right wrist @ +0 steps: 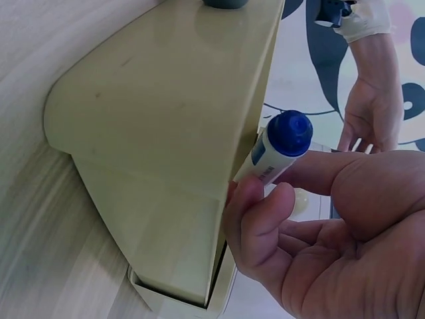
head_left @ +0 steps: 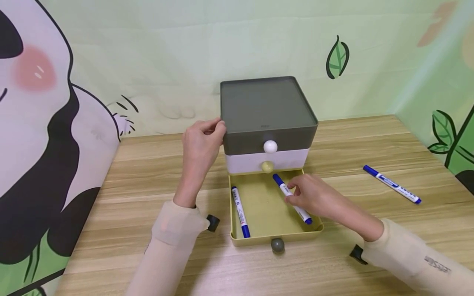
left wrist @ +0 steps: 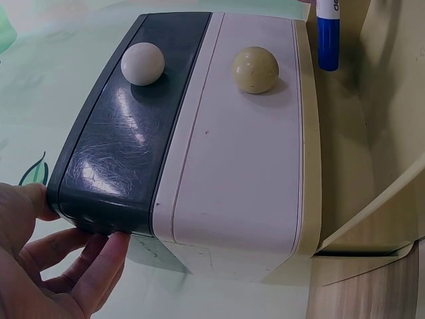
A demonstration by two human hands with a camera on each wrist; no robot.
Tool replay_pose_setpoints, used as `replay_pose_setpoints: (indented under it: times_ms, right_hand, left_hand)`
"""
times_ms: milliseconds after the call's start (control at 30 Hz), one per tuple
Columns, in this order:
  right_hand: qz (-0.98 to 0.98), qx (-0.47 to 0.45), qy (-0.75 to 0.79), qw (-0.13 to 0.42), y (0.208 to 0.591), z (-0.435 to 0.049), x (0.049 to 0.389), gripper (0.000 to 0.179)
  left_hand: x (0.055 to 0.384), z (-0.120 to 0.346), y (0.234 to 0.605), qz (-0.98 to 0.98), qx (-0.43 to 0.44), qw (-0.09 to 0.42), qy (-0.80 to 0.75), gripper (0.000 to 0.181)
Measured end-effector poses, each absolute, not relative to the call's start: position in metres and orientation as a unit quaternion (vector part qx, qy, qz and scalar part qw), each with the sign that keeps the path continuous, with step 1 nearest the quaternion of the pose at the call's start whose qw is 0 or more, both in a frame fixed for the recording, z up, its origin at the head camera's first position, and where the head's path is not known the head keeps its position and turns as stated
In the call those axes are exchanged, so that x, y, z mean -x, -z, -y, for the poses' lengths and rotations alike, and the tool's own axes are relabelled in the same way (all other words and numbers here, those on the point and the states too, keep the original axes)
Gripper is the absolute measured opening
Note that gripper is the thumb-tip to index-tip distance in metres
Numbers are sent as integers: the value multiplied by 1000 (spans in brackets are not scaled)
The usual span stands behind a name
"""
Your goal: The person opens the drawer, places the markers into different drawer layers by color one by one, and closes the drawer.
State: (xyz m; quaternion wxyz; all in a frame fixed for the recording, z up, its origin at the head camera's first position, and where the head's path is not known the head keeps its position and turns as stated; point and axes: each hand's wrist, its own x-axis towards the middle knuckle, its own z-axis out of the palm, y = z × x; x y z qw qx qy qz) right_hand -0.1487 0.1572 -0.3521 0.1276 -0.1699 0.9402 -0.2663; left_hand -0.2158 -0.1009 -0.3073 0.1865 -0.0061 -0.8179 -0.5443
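Note:
A stacked desktop drawer box [head_left: 268,105] stands on the table, dark grey above and white below, its yellow-green bottom drawer [head_left: 259,205] pulled out. My left hand [head_left: 203,137] holds the left front edge of the dark top section; in the left wrist view, thumb and fingers [left wrist: 99,272] lie about that corner. Over the open drawer, my right hand [head_left: 312,195] pinches a blue-and-white marker [head_left: 285,190], tilted, between thumb and fingers. The right wrist view shows the marker's blue end [right wrist: 290,133] sticking out past the fingers. A second marker [head_left: 240,211] lies along the drawer's left wall.
Another blue marker [head_left: 392,184] lies on the wooden table [head_left: 355,152] to the right. The open drawer has a grey knob [head_left: 277,245] at its front. White [head_left: 270,146] and yellowish [head_left: 267,166] knobs mark the upper drawers. A patterned cloth [head_left: 166,61] hangs behind.

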Motion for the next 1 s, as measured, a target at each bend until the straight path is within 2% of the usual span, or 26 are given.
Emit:
replay_pose_setpoints:
  times_ms: [600,1000]
  right_hand:
    - [-947,145,269,96,354,-158,151,37]
    - [-949,150,276,41,346,-170,145,29]
  left_hand:
    - [215,101,308,810,19,189,554,32]
    - [214,101,309,814,18,184,551,33]
